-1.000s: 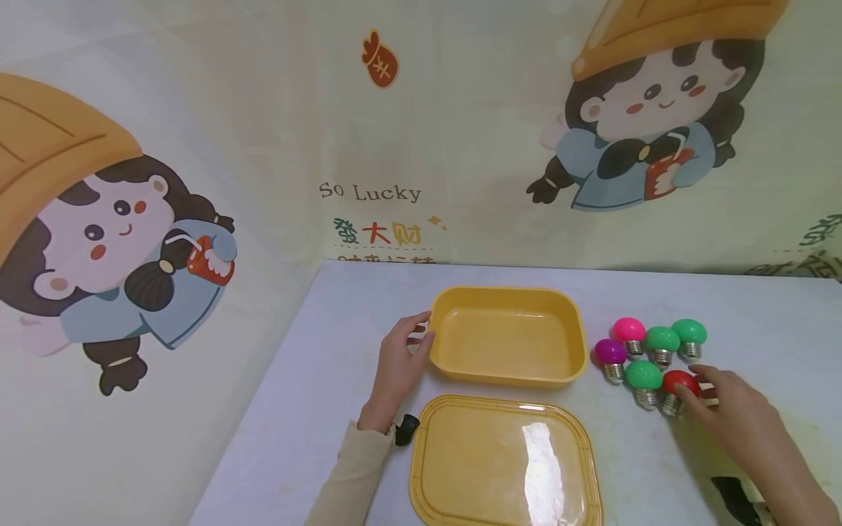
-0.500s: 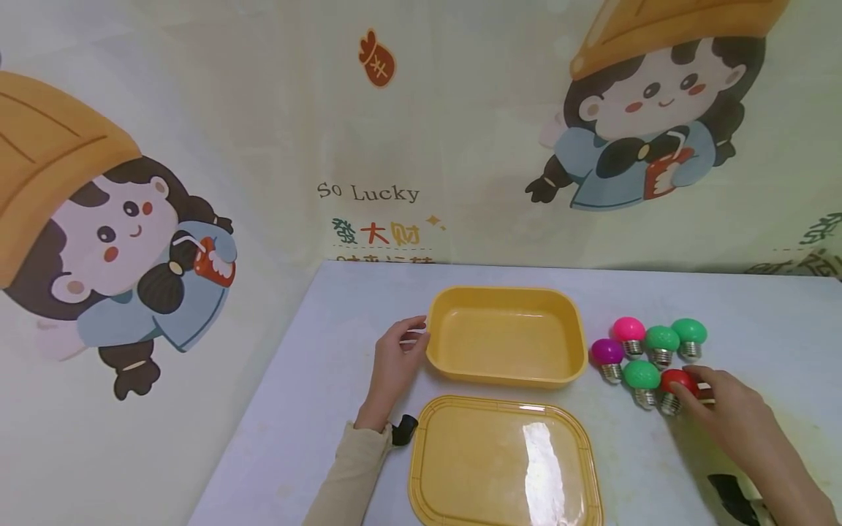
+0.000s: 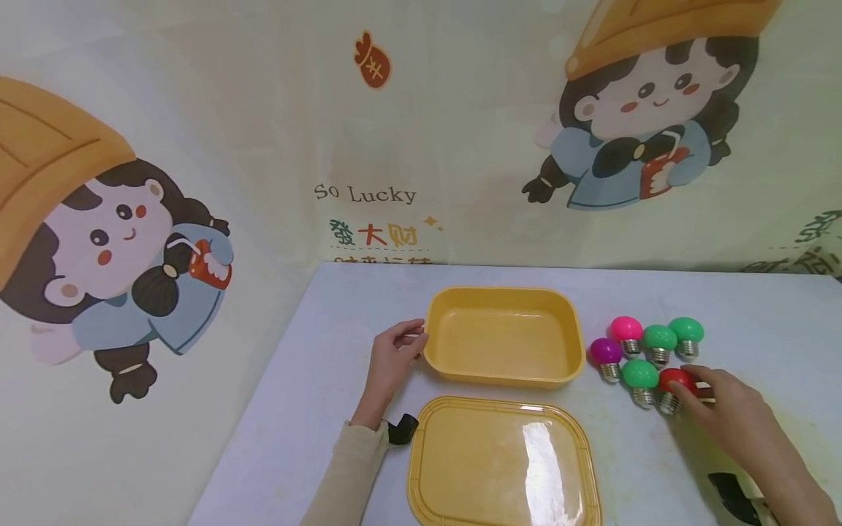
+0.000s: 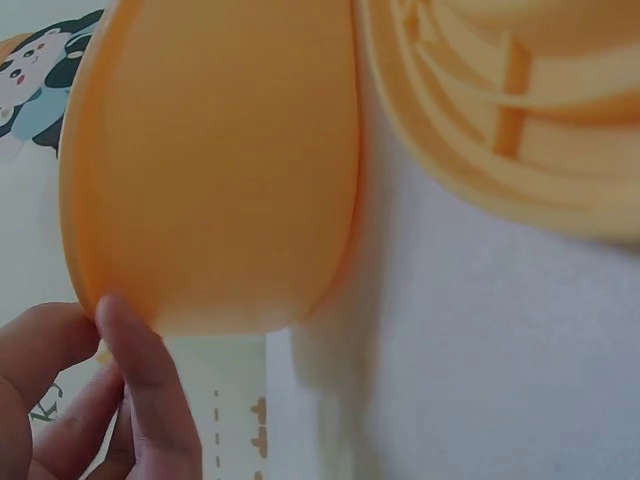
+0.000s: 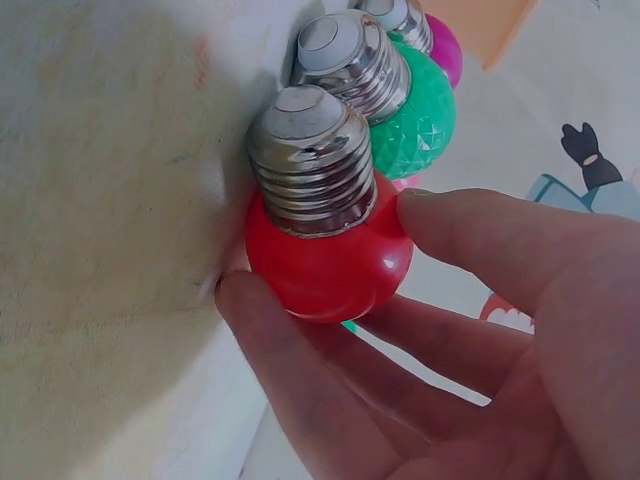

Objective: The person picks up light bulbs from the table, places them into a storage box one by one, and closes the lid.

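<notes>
At the left end of a yellow plastic box [image 3: 506,336], my left hand [image 3: 391,365] pinches the rim between thumb and forefinger, seen close in the left wrist view at the box's corner [image 4: 220,200]. My right hand [image 3: 737,409] holds a red light bulb [image 3: 677,379] by its round head. In the right wrist view the thumb lies on one side of the red bulb [image 5: 330,265] and fingers on the other, its silver screw base pointing away from the palm. A green bulb [image 3: 640,374] lies right beside it.
Behind lie a purple bulb [image 3: 606,351], a pink bulb [image 3: 626,327] and two more green bulbs [image 3: 660,337]. A yellow lid [image 3: 487,460] lies flat in front of the box. A printed cartoon backdrop [image 3: 473,131] rises behind the white table [image 3: 283,409].
My right fingers have drawn in closer on the red bulb, which stays in about the same place. The whole head view has shifted slightly; the left hand stays at the box rim.
</notes>
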`<action>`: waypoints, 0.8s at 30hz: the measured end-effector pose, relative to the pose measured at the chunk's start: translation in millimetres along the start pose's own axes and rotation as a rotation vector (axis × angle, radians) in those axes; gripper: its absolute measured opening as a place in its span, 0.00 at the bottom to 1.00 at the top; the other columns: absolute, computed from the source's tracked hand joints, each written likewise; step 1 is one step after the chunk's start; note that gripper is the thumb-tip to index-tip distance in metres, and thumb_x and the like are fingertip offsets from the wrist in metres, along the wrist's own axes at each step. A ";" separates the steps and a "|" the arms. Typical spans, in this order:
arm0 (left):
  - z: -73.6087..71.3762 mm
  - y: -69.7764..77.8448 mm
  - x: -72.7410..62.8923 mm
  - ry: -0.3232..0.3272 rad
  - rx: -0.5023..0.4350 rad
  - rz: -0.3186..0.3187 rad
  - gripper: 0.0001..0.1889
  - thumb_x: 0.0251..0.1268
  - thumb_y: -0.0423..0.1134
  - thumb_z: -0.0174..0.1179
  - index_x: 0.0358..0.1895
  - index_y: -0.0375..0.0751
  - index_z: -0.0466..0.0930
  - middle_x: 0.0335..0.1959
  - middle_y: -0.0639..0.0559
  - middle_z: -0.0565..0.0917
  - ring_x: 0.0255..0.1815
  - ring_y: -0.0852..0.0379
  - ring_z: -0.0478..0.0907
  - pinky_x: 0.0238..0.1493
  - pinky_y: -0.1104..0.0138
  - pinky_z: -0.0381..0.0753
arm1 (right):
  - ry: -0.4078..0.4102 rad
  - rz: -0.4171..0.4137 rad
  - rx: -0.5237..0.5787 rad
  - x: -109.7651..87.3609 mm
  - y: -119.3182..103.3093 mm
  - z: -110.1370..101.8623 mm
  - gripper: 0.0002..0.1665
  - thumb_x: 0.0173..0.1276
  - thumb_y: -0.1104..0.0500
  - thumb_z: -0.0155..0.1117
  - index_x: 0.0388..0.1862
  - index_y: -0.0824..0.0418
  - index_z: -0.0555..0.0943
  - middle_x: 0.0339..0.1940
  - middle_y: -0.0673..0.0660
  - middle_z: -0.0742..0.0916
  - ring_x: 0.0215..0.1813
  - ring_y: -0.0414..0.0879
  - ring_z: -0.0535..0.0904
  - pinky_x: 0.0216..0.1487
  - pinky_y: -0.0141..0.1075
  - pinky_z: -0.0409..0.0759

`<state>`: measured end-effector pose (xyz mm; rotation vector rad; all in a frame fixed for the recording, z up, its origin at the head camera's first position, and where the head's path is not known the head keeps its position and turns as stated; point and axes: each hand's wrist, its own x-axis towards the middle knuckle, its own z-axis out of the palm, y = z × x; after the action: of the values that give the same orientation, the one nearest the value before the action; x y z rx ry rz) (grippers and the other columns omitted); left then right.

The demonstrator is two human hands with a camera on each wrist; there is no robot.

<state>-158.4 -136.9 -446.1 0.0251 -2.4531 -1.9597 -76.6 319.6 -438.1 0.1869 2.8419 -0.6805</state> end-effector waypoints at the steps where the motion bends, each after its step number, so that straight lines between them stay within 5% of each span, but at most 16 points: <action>1: -0.3 0.5 0.4 -0.009 -0.015 -0.017 0.17 0.66 0.31 0.64 0.57 0.30 0.80 0.48 0.36 0.83 0.37 0.58 0.82 0.33 0.66 0.86 | -0.002 0.002 -0.001 0.0 -0.1 -0.2 0.36 0.68 0.54 0.66 0.58 0.84 0.68 0.51 0.82 0.77 0.48 0.74 0.76 0.40 0.54 0.86; 5: -1.2 1.9 1.6 -0.040 -0.085 -0.068 0.18 0.67 0.28 0.62 0.58 0.27 0.78 0.48 0.35 0.82 0.35 0.59 0.82 0.32 0.65 0.87 | 0.010 -0.004 -0.009 -0.3 0.0 -0.4 0.35 0.68 0.54 0.67 0.58 0.84 0.69 0.51 0.83 0.77 0.47 0.74 0.77 0.39 0.53 0.86; 17: 0.2 -4.1 1.9 -0.042 -0.152 -0.064 0.18 0.65 0.32 0.65 0.57 0.32 0.80 0.48 0.38 0.81 0.34 0.60 0.82 0.32 0.64 0.87 | 0.040 -0.044 -0.026 -1.8 0.7 -0.4 0.35 0.67 0.56 0.68 0.59 0.84 0.70 0.49 0.82 0.79 0.47 0.74 0.78 0.41 0.57 0.84; 24: -0.5 -3.5 1.9 -0.052 -0.168 -0.071 0.18 0.66 0.32 0.65 0.57 0.31 0.79 0.48 0.39 0.81 0.35 0.59 0.82 0.32 0.65 0.87 | 0.181 -0.130 -0.036 -7.7 -1.0 0.7 0.31 0.64 0.60 0.69 0.58 0.81 0.74 0.47 0.82 0.80 0.45 0.74 0.80 0.40 0.60 0.83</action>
<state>-160.2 -138.2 -449.4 0.0623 -2.3394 -2.2172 -69.2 317.8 -436.4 0.0603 3.0593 -0.6691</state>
